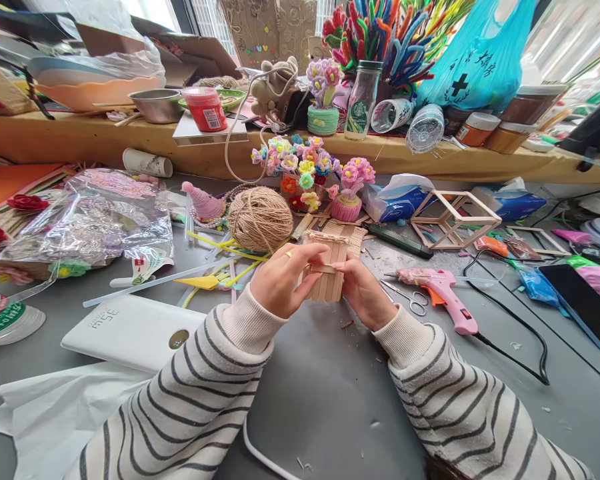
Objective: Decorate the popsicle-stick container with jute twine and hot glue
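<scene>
Between my hands, above the grey table, is a small panel of popsicle sticks [329, 287] set side by side, with a stick lying across it. My left hand [283, 277] grips its left side, fingers bent over the front, a ring on one finger. My right hand [365, 290] pinches the right edge with the thumb in front. Twine seems to run along the panel's top edge. Just behind it, more joined sticks [356, 241] lie on the table. A ball of jute twine [260, 219] sits beyond my left hand.
Right of my hands lie small scissors [416, 303], a pink glue gun [445, 293] with a looping black cord, a green utility knife [399, 240] and a stick frame [455, 220]. A white power bank [130, 332] and glue sticks lie left. Yarn flowers [305, 167] stand behind.
</scene>
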The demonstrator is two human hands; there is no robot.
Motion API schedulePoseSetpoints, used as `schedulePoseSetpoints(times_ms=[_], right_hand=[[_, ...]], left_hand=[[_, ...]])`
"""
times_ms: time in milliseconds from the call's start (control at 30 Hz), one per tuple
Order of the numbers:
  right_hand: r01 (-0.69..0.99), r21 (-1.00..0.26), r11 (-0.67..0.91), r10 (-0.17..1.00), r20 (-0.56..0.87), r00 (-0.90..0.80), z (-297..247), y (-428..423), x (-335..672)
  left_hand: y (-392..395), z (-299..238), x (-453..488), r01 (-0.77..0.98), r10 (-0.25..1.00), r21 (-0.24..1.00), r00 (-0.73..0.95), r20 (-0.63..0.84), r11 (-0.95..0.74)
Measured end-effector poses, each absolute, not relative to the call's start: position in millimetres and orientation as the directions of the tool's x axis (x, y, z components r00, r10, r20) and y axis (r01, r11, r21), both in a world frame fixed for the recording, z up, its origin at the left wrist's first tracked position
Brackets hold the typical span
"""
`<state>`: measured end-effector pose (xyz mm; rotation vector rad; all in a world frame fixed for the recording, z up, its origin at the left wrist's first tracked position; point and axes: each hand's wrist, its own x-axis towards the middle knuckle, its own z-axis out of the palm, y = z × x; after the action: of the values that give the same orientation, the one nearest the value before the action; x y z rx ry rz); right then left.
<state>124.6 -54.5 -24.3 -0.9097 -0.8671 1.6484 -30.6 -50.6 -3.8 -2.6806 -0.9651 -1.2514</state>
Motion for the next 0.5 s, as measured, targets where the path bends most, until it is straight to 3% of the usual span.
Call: schedulePoseSetpoints(times_ms=[500], right_hand=[[-0.449, -0.879, -0.160, 0.978, -0.080, -0.192, -23.8, -55.9, 123.9]], left_hand=[[-49.2, -5.6, -34.1, 0.570, 0.444, 0.115, 0.481, 0.756, -0.814]])
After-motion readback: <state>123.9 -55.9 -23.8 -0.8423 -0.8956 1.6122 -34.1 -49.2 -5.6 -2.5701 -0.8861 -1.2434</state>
